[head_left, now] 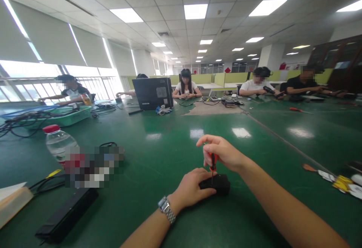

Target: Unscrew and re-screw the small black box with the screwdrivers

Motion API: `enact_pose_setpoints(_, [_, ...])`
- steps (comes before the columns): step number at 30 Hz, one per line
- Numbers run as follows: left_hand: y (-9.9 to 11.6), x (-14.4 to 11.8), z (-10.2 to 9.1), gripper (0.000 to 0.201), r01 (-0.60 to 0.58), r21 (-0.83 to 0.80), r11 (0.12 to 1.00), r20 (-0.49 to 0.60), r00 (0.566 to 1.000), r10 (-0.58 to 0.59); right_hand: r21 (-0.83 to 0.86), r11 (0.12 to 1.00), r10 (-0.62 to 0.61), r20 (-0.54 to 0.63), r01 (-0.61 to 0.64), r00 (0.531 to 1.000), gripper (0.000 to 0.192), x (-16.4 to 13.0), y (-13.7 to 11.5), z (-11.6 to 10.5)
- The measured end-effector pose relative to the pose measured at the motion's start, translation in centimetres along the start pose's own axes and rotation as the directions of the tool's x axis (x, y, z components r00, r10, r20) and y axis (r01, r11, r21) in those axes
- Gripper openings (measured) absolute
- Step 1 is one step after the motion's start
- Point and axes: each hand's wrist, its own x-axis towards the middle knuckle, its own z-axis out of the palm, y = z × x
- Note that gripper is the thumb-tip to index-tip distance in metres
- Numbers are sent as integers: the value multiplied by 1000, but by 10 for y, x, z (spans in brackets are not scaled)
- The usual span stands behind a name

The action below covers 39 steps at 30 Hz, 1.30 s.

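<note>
A small black box [219, 183] lies on the green table [158, 157] in front of me. My left hand [192, 187], with a metal watch on the wrist, rests on the box's left side and holds it down. Above it, my right hand [223, 152] grips a small screwdriver [212, 165] with an orange and black handle. The screwdriver stands upright with its tip on the top of the box.
A water bottle [58, 142] stands at the left, with a long black device [68, 214] and cables near it. A green basket [65, 117], a black monitor [152, 92] and several seated people are at the far side. Paddles and cards [336, 178] lie right.
</note>
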Motion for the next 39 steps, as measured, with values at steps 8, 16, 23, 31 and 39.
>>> enact_pose_setpoints(8, [2,-1,-1,45,10,-8,1000,3,1000,-10,92,996,-5,16,4,1000,15,0,5,1])
enact_pose_setpoints(16, [2,-1,2,39,64,81,995,-82,995,-57,-215,972,-144,-249,91,958,14,6,-3,-28])
enact_pose_setpoints(23, [-13,3,-2,36,221,145,964,-235,955,-184,-786,224,-102,-607,-576,788,42,9,66,-115])
enact_pose_setpoints(31, [-26,8,-11,34,356,184,916,-344,896,-279,-858,268,-25,-460,-438,887,18,10,93,-122])
enact_pose_setpoints(39, [-48,10,-27,31,558,91,825,-432,768,-472,-777,611,25,-176,-154,984,30,2,11,-108])
